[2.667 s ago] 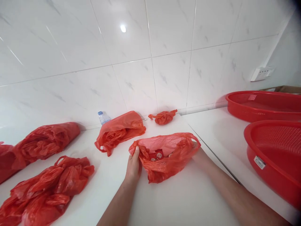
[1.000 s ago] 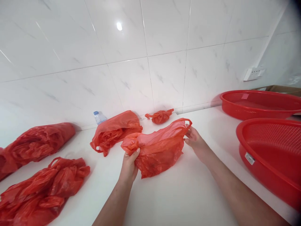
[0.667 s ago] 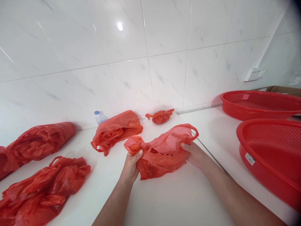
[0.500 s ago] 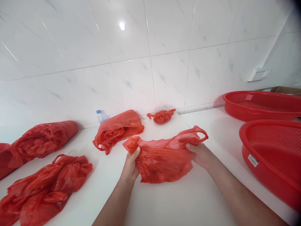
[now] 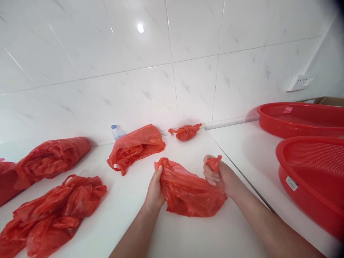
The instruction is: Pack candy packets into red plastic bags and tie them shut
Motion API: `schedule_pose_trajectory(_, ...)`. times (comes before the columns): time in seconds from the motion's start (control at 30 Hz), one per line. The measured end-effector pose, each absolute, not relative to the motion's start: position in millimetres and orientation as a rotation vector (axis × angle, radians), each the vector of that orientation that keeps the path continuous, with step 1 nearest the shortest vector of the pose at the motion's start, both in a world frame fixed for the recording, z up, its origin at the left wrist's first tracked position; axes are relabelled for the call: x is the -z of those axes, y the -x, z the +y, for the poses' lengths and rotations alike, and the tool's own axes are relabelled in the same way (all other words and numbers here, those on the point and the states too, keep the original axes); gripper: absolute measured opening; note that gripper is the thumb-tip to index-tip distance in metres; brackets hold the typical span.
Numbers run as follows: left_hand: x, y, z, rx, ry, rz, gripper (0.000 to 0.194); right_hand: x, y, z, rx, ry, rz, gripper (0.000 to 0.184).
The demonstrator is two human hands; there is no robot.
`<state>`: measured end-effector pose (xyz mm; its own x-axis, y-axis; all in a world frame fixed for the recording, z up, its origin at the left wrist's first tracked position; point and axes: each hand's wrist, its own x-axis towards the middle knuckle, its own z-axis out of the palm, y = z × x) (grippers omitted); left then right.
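the thin, translucent red plastic bag (image 5: 192, 195) at the middle front is creased and softly glossy. the crumpled red plastic bag (image 5: 51, 220) at lower left looks shinier. the nearer round red basket (image 5: 306, 204) is smooth, hard plastic. the white, grey-veined wall tiles (image 5: 196, 28) are glossy; the flat white tabletop (image 5: 174, 234) looks smooth, nearly matt.

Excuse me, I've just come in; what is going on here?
Someone is handling a red plastic bag with both bare hands. The left hand grips one side; the right hand is closed around the other end, a tip of plastic poking out. Other red bags lie behind and to the left; red baskets stand on the right.
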<state>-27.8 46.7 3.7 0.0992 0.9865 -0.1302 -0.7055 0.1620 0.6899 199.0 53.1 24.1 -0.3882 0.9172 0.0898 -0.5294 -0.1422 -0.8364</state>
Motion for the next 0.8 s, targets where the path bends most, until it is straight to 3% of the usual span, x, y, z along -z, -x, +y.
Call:
schedule_pose_trajectory(0.2, -7, 24, 48, -1.436, -0.632, 0.689, 0.025, -21, -184, 41, -1.578, 0.882, -1.362, 0.048)
schedule_pose_trajectory(0.33, -5, 18, 43, -1.365, -0.703, 0.665, 0.024, -29, -173, 31, -1.557, 1.021, -1.483, 0.05)
schedule_pose_trajectory(0.5, -8, 8, 33, -1.199, -0.93, 0.654, 0.02, -29, -165, 29, -1.546, 0.925, -1.552, 0.07)
schedule_pose_trajectory(0.57, -9, 5, 31, -1.136, -1.016, 0.654, 0.018, -24, -162, 32, -1.53, 0.887, -1.53, 0.061)
schedule_pose_trajectory(0.67, -8, 4, 31, -1.104, -1.081, 0.675, 0.014, -18, -163, 39, -1.448, 0.929, -1.377, 0.03)
schedule_pose_trajectory(0.8, -9, 6, 33, -1.095, -1.116, 0.724, 0.02, -17, -175, 50, -1.432, 0.923, -1.034, 0.025)
